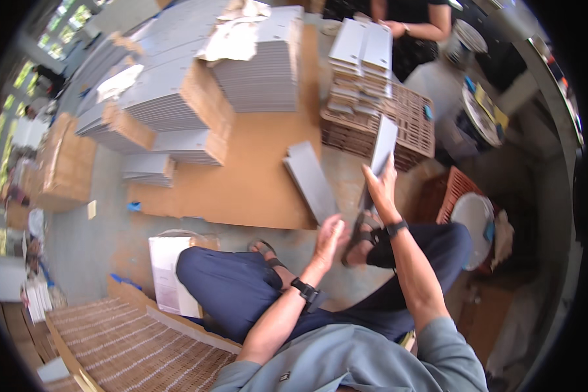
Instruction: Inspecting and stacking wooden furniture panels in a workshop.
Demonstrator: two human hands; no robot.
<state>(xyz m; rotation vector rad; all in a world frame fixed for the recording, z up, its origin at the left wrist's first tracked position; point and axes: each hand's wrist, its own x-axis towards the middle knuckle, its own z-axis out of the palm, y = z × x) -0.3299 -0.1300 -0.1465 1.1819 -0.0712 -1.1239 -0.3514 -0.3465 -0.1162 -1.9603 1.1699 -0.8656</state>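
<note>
Presently seated in a grey-green shirt (333, 362) and navy trousers (232, 287), with a black band (305, 292) at each wrist. Noted at lower left a woven brown panel (150, 343) in a pale frame, and near the left knee a white carton (166, 264). Holding the left hand (330, 238) between the knees, close to the near end of a grey board pair (310, 179); cannot tell, owing to blur, whether touching it or whether with fingers spread or pressed together. Gripping a narrow grey board (385, 140) in the right hand (382, 186), pinching it between thumb at left and fingers at right, raised and tilted above the floor. Observed the board pair lying slantwise, partly on a flat cardboard sheet (261, 176). To the right, recorded an orange-red crate (460, 189) with a round white lid (472, 219) beside it. Farther ahead, found brown plastic crates (405, 124) bearing stacked grey pieces (360, 55); to the left, tall stacks of grey panels (258, 85) and, beyond a floor gap, a taped cardboard box (65, 163). Behind the crates, sighted a co-worker's hand (394, 28) at the stacked pieces.
</note>
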